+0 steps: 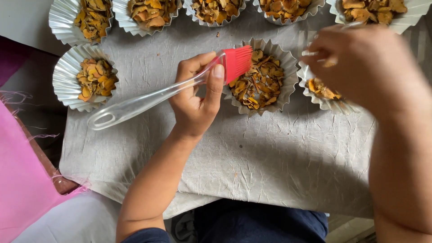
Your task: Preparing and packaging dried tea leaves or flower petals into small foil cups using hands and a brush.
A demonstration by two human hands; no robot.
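Head view, looking down on a work surface covered by a creased grey cloth. The left hand, in the centre of the frame, is closed around the clear handle of a pastry brush; its red silicone bristles rest on the left rim of the central fluted foil cup, which holds dried orange-brown slices. The right hand, at the upper right, is blurred and hangs over a neighbouring foil cup; it seems to pinch something thin and pale between its fingertips, though whether the grasp is firm cannot be told.

Five more filled cups line the top edge, and one cup sits at the left, overhanging the cloth's left border.

Risks, as judged: the cups look light and thin-walled, so sideways pressure from the bristles could tip or slide the central cup and scatter slices onto the cloth. The long handle sweeps toward the left-hand cup, and a wide swing could knock it off the edge. The central and right cups touch, so a push on one would shift the other.

Room: bare cloth lies open across the lower half of the frame; the top row is crowded. A pink fabric borders the lower left.
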